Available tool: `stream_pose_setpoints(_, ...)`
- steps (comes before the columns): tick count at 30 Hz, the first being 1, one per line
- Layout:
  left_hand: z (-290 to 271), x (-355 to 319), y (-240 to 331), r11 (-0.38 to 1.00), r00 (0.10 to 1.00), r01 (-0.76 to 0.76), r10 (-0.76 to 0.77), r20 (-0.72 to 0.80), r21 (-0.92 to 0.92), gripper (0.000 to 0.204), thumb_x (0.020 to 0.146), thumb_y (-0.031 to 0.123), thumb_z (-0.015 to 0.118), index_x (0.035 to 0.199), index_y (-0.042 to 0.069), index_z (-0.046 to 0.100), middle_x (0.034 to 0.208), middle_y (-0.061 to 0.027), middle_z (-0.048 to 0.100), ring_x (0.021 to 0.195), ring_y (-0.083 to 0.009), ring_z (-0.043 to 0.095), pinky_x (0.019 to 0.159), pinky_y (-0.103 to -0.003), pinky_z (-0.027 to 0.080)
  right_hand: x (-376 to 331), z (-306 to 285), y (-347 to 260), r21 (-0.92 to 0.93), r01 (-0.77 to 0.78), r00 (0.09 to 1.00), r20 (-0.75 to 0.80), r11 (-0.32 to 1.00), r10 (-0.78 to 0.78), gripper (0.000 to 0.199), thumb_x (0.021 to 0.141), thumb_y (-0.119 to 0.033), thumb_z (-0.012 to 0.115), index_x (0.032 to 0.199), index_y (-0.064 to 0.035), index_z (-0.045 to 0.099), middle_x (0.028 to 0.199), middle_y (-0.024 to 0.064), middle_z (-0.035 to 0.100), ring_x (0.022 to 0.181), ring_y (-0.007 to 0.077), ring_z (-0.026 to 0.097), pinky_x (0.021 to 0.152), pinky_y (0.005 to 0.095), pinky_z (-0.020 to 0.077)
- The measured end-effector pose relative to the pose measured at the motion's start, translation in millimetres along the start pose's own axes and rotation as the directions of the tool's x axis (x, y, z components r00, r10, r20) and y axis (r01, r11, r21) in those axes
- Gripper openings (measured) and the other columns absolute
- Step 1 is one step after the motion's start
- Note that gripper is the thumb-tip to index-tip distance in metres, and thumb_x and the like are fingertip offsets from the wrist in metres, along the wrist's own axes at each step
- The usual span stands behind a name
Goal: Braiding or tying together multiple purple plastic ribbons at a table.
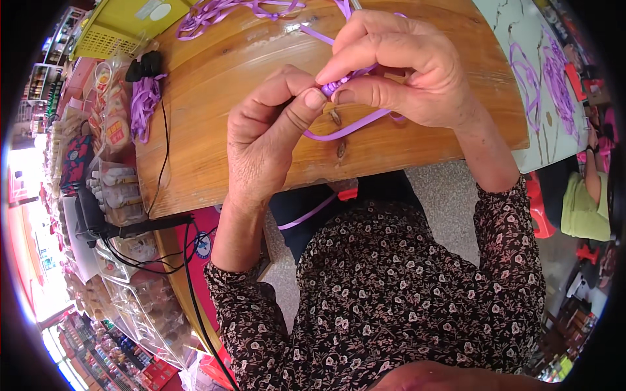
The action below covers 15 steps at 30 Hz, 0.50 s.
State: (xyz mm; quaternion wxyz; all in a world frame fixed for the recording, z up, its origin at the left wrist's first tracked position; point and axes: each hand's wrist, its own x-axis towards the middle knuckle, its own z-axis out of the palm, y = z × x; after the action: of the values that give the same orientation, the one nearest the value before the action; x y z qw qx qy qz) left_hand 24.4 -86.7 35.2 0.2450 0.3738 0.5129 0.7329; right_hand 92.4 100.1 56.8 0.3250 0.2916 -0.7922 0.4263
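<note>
No words or numbers clearly legible. On the yellow-green basket (116,21) at the upper left, a round white label (160,11), any print on it washed out. On the clear plastic package (108,107) left of the wooden tabletop (218,98), a red patch (116,134) with pale marks, too small to make out. On the red panel (207,293) below the tabletop's left end, a round blue-and-white emblem (203,245) near black cables (163,260), likewise unreadable. On the small containers (107,355) at the lower left, colours only, any lettering too tiny to tell.
</note>
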Motion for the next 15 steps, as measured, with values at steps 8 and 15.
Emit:
stream_pose_setpoints(8,10,-2,-1,0.997,0.999,0.043,-0.044,-0.019,-0.069,0.006,0.09,0.005,0.059,0.089,0.001,0.064,0.083,0.0011,0.058,0.079,-0.0058,0.05,0.072,-0.019,0.039,-2,-2,-2,-0.101,0.101,0.995,0.004,0.99,-0.101,0.016,0.073,-0.008,0.073,0.088,-0.0073,0.067,0.077,0.0036,0.058,0.072,0.018,0.06,0.063,0.0291,0.0467)
stream_pose_setpoints(15,8,1,-3,0.995,0.998,-0.057,0.057,0.011,0.082,0.005,0.089,0.002,0.058,0.088,0.0,0.063,0.08,0.0,0.057,0.075,-0.0061,0.05,0.069,-0.019,0.04,-9,-2,-11,-0.235,0.023,1.0,0.022,0.972,-0.018,0.015,0.073,-0.009,0.074,0.085,-0.0078,0.065,0.075,0.0029,0.057,0.07,0.0177,0.059,0.058,0.0283,0.046)
